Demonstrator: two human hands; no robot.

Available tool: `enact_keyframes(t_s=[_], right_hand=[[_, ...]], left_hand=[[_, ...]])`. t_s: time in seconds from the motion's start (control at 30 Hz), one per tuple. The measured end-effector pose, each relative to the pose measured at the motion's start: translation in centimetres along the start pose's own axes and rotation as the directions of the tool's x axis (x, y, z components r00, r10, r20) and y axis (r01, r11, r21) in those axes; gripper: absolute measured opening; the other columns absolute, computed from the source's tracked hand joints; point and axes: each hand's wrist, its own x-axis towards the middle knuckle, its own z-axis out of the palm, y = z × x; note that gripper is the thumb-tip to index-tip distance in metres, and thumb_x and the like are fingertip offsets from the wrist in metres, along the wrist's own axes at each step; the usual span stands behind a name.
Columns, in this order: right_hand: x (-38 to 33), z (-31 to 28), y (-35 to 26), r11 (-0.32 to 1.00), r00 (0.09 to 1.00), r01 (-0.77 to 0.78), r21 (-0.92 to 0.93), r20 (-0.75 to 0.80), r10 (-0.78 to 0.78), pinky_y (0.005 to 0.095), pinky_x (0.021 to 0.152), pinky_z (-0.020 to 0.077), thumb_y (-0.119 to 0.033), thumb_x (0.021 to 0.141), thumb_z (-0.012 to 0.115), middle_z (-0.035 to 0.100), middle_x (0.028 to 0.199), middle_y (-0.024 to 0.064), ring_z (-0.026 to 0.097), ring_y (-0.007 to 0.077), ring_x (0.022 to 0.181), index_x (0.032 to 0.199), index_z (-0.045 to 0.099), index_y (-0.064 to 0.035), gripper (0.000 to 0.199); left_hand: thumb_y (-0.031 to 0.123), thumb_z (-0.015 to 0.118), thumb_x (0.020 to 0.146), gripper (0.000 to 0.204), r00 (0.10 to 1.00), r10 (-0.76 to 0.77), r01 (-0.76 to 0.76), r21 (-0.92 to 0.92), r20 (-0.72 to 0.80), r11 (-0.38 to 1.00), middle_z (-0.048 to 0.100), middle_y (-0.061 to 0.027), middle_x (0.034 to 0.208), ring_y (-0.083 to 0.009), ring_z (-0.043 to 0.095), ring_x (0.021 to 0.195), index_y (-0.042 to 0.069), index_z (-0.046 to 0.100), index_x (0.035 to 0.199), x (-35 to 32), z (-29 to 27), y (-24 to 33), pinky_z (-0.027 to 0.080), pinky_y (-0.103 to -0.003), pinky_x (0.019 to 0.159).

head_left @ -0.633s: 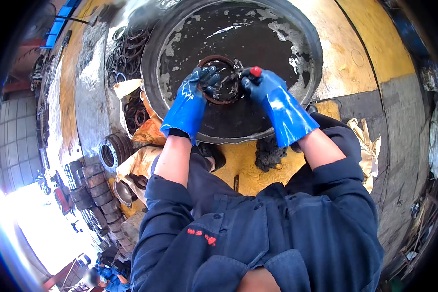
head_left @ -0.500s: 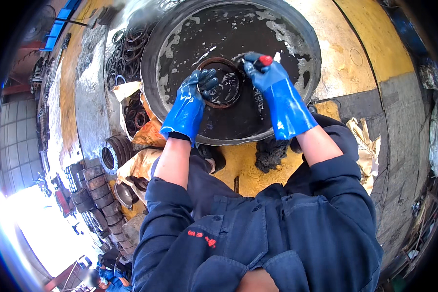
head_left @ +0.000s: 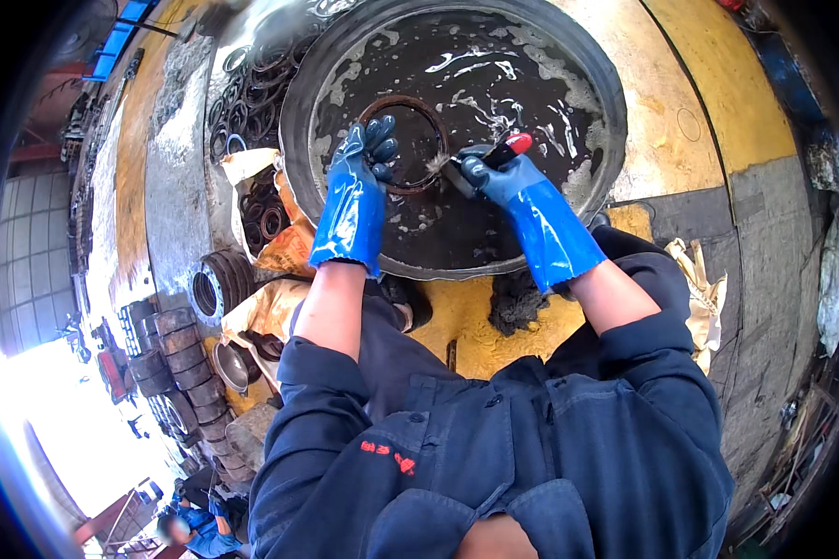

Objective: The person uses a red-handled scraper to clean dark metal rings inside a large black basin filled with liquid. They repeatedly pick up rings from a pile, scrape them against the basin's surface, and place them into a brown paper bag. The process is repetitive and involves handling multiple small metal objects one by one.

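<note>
A rusty metal ring [head_left: 405, 100] is tilted above the dark liquid in a wide round basin [head_left: 293, 121]. My left hand [head_left: 362, 154], in a wet blue rubber glove, grips the ring at its left side, the fingers curled over the rim. In my right hand [head_left: 496, 175], gloved the same way, is a brush [head_left: 458, 177] with a dark handle and a red end. Its pale bristles meet the ring's lower right edge. The basin's liquid has foam along its sides, and its bottom is hidden.
Many dark rings [head_left: 252, 102] lie in a heap left of the basin, beside an open sack [head_left: 289, 244] of more rings. Stacked metal cylinders [head_left: 182, 359] stand at the lower left. A dark rag [head_left: 517, 300] lies between my legs. Another person [head_left: 200, 526] is at the far lower left.
The ring has shifted slightly left and up, more clearly raised from the liquid. My right hand has moved down, bringing the brush against the ring's edge. Ripples now show in the liquid.
</note>
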Motion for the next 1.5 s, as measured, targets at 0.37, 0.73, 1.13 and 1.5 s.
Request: enact_keyframes(t_s=[0.37,0.73,1.13,1.5], right_hand=[[1.8,-5.2,-2.7,0.966,0.941,0.238,0.104,-0.273,-0.202,0.0307,0.085,0.0542,-0.024,0.094,0.071,0.076,0.099,0.0084,0.071,0.0161,0.09,0.111,0.073,-0.0061,0.025],[-0.3,-0.7,-4.2,0.98,0.977,-0.008,-0.197,0.208,0.05,0.0297,0.087,0.0525,-0.027,0.095,0.071,0.076,0.1,0.0056,0.067,0.0117,0.091,0.119,0.071,-0.0104,0.03],[0.1,-1.0,-2.4,0.882,0.996,0.013,-0.472,-0.071,-0.053,0.0339,0.085,0.0558,-0.04,0.089,0.071,0.076,0.098,0.0127,0.073,0.0243,0.091,0.115,0.072,-0.0176,0.034],[0.0,-0.4,-4.6,0.852,0.877,0.458,-0.253,-0.031,-0.48,0.0355,0.088,0.0575,-0.024,0.09,0.072,0.073,0.114,0.0092,0.071,0.0278,0.102,0.122,0.071,-0.0172,0.032]], left_hand=[[0.015,0.072,0.089,0.031,0.89,-0.085,-0.377,0.827,0.448,0.418,0.073,-0.006,0.096,-0.0215,0.068,0.086,0.009,0.072,0.119,-2.2,6.1,-0.1,0.051,-0.03,0.074],[0.022,0.066,0.096,0.031,0.977,-0.182,0.213,0.468,-0.111,0.858,0.071,-0.0075,0.109,-0.0205,0.07,0.091,0.001,0.063,0.119,-0.8,0.8,-0.5,0.057,-0.032,0.08],[0.011,0.062,0.097,0.02,0.957,-0.281,0.237,0.353,0.076,0.905,0.07,-0.0082,0.104,-0.0159,0.069,0.093,0.003,0.065,0.116,-3.0,2.3,-2.4,0.056,-0.031,0.085],[0.008,0.063,0.096,0.026,0.977,-0.059,-0.043,0.463,0.203,0.885,0.071,-0.006,0.105,-0.0115,0.065,0.094,0.0,0.066,0.121,-3.4,5.8,-0.9,0.052,-0.028,0.088]])
